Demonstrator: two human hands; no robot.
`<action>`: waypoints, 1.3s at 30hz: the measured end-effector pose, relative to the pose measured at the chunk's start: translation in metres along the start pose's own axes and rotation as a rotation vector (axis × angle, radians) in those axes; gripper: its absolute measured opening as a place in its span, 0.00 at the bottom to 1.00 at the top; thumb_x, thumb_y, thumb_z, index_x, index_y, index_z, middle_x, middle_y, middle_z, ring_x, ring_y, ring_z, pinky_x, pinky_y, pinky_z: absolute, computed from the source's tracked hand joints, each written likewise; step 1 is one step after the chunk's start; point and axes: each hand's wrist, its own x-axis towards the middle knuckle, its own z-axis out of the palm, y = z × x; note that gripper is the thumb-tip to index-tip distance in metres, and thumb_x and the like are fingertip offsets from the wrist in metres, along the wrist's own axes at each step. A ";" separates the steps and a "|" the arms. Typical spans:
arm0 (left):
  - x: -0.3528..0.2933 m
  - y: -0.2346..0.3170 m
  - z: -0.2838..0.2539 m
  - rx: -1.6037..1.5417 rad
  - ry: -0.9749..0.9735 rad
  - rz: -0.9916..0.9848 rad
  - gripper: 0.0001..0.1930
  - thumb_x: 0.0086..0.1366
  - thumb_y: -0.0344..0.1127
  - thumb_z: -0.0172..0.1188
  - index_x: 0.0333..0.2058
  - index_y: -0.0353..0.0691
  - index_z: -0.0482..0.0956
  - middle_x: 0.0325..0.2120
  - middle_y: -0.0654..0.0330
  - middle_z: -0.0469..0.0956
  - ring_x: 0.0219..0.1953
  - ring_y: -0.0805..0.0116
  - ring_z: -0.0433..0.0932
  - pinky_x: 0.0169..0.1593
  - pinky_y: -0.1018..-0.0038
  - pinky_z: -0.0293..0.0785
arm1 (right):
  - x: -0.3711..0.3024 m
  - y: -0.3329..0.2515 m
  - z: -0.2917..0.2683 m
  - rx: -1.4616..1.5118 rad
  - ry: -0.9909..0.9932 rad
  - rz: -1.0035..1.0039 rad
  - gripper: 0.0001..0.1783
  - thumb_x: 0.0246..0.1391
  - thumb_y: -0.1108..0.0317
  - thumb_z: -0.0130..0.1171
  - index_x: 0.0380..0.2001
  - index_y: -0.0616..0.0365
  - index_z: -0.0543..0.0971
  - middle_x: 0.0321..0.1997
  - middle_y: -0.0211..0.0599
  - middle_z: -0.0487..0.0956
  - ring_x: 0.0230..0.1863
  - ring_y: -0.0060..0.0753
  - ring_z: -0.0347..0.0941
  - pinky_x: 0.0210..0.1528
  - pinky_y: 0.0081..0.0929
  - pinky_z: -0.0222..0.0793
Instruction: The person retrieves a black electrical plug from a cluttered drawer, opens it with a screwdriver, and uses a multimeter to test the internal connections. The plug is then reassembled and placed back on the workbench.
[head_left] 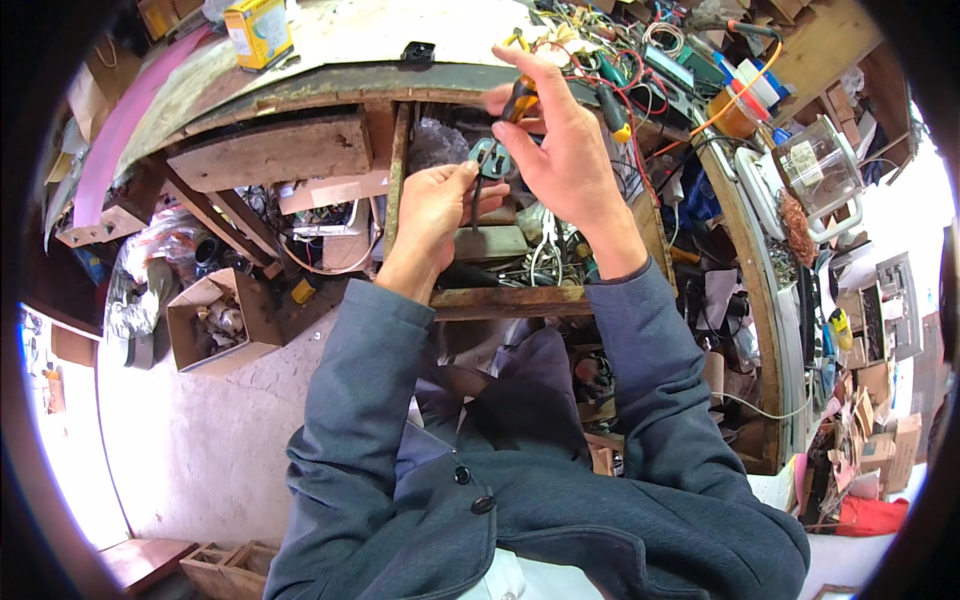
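Note:
Over an open drawer, my left hand [437,212] pinches a small grey-green plug part [491,158] between thumb and fingers. A dark cable [475,208] hangs down from it past my fingers. My right hand [572,150] is closed round a screwdriver [521,98] with a black and yellow handle. Its shaft points down at the plug part; whether the tip touches it I cannot tell. On the bench top beyond my hands lies a small black piece [418,52], apart from both of them.
The wooden drawer [510,303] below my hands holds pliers [547,250] and loose metal bits. A yellow box [258,33] stands on the bench at far left. Tangled wires and tools, including another screwdriver [613,112], crowd the right. A cardboard box [222,322] sits at lower left.

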 end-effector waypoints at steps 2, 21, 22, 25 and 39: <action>0.000 0.000 0.001 -0.033 0.030 0.001 0.16 0.79 0.37 0.56 0.43 0.26 0.81 0.37 0.49 0.87 0.39 0.61 0.89 0.44 0.71 0.87 | -0.001 0.004 0.000 -0.099 -0.007 0.014 0.39 0.52 0.73 0.74 0.67 0.44 0.72 0.34 0.42 0.85 0.33 0.45 0.84 0.37 0.34 0.79; -0.002 0.003 0.002 -0.015 0.062 0.009 0.15 0.79 0.35 0.54 0.38 0.27 0.79 0.36 0.46 0.86 0.38 0.61 0.89 0.43 0.73 0.87 | -0.009 -0.003 0.008 -0.113 -0.004 -0.087 0.39 0.53 0.74 0.72 0.69 0.42 0.71 0.41 0.42 0.87 0.36 0.44 0.86 0.37 0.33 0.81; -0.002 0.004 0.004 -0.014 0.061 0.016 0.15 0.79 0.35 0.54 0.38 0.27 0.79 0.36 0.45 0.86 0.38 0.61 0.89 0.43 0.73 0.87 | -0.011 -0.004 0.009 -0.032 0.000 -0.032 0.40 0.54 0.74 0.72 0.69 0.42 0.71 0.41 0.42 0.87 0.36 0.44 0.86 0.37 0.33 0.81; -0.002 0.004 0.005 -0.008 0.052 0.027 0.14 0.80 0.35 0.53 0.38 0.27 0.79 0.37 0.45 0.87 0.38 0.61 0.89 0.43 0.72 0.87 | -0.012 0.000 0.007 -0.145 0.007 -0.076 0.40 0.54 0.76 0.71 0.69 0.42 0.70 0.41 0.43 0.86 0.36 0.43 0.86 0.37 0.32 0.80; -0.002 0.003 0.003 -0.015 0.045 0.013 0.15 0.80 0.35 0.53 0.43 0.24 0.79 0.38 0.46 0.86 0.39 0.61 0.89 0.44 0.72 0.88 | -0.010 -0.005 0.008 -0.336 0.042 -0.124 0.39 0.51 0.69 0.76 0.66 0.42 0.73 0.41 0.41 0.86 0.35 0.42 0.85 0.35 0.34 0.79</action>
